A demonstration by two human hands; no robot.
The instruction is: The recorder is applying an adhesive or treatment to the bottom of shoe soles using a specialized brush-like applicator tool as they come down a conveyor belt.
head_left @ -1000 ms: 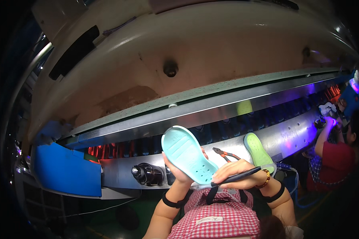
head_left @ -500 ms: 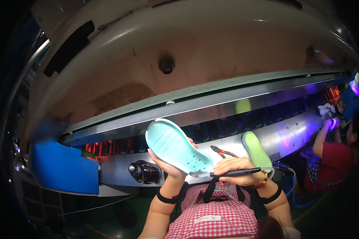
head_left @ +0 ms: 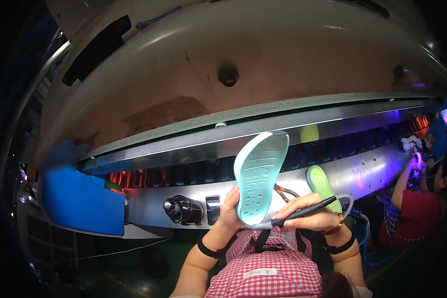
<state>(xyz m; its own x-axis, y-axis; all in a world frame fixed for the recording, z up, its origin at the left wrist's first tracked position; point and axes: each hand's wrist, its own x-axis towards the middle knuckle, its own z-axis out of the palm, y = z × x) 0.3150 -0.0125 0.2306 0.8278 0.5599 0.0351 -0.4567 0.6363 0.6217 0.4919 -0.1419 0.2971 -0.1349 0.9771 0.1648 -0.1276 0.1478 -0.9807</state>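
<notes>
My left hand (head_left: 230, 211) grips a turquoise shoe sole (head_left: 260, 174) by its left edge near the lower end, with the sole tilted up on end. Small holes show in its lower part and ridges across its upper part. Closed around a black pen-shaped tool (head_left: 310, 208) with a grey tip is my right hand (head_left: 310, 218). The tip is at the sole's lower end; whether it touches, I cannot tell. Just beyond my right hand lie pliers with red and black handles (head_left: 286, 192) and a light green sole (head_left: 322, 183).
A black cylindrical device (head_left: 183, 210) and a dark flat rectangular object (head_left: 213, 208) are on the metal ledge (head_left: 151, 202) at left. Behind it runs a dark conveyor (head_left: 203, 173) carrying a yellow-green piece (head_left: 310, 133). A blue panel (head_left: 82, 201) bounds the left; a co-worker (head_left: 416, 213) works at right.
The turquoise sole has swung from leaning left to nearly upright, its top moving right. My left hand has turned with it, and the tool's rear end has risen. The dark rectangular object has come into view.
</notes>
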